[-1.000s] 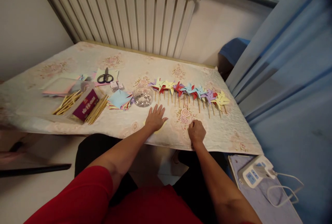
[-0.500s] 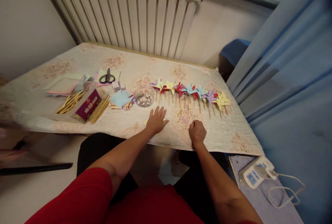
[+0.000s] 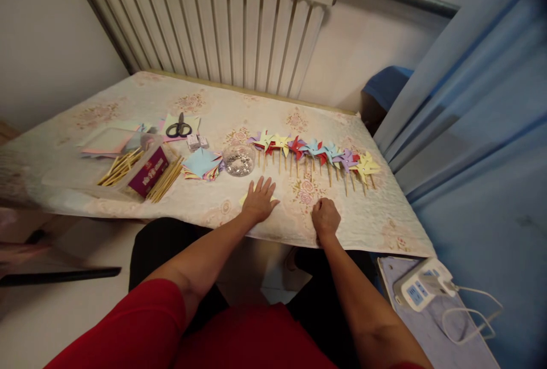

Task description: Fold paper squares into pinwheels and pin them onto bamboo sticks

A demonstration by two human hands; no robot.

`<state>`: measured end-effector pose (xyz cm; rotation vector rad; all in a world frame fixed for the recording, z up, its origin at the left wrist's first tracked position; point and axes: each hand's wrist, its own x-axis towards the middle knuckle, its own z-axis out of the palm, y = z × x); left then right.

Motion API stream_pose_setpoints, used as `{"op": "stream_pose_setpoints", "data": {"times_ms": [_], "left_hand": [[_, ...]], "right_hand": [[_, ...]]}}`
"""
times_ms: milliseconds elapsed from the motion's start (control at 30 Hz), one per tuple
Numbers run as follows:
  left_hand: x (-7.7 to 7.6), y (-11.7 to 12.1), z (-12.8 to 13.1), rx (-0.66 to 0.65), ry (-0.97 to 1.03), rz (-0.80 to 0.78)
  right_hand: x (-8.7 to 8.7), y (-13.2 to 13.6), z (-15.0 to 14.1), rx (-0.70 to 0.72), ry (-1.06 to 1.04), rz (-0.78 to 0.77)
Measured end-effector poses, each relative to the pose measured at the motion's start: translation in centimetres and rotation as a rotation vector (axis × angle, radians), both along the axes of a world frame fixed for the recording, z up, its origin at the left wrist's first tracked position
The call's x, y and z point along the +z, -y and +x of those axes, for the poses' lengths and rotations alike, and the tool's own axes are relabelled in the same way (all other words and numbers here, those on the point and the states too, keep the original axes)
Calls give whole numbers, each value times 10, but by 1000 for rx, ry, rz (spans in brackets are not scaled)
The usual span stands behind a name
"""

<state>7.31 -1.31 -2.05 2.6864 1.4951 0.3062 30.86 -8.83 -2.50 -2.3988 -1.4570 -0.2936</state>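
Note:
My left hand lies flat on the tablecloth with its fingers spread. A bit of pale yellow paper shows beside and partly beneath it; the rest is covered. Near the table's front edge, my right hand rests as a closed fist, with nothing sticking out of it. Beyond both hands stretches a row of paper pinwheels on sticks, in yellow, red, blue and purple. A clear round container of small shiny pieces stands past my left fingertips. Left of it is a stack of coloured paper squares.
At the left, wooden sticks fill a plastic box with a purple label, with more sticks alongside. Scissors lie on paper near two small boxes. A radiator backs the table; a power strip sits low right.
The view has shifted very slightly. My left hand stays flat on the table, and my right fist has not visibly moved.

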Motion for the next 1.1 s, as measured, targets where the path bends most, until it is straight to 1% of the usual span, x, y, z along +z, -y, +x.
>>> {"op": "stream_pose_setpoints", "data": {"times_ms": [167, 267, 367, 467, 600, 1100], "left_hand": [[2, 4, -1, -30, 3, 54], [2, 5, -2, -82, 1, 78], [1, 4, -1, -117, -16, 43], [1, 2, 0, -111, -35, -7], [2, 1, 0, -109, -46, -29], [1, 7, -1, -129, -31, -20]], "right_hand": [[-1, 0, 0, -2, 8, 4], [-3, -1, 1, 1, 9, 8], [-4, -1, 1, -3, 8, 12], [-4, 0, 2, 4, 2, 12], [-3, 0, 2, 9, -4, 16], [1, 0, -1, -6, -16, -24]]}}
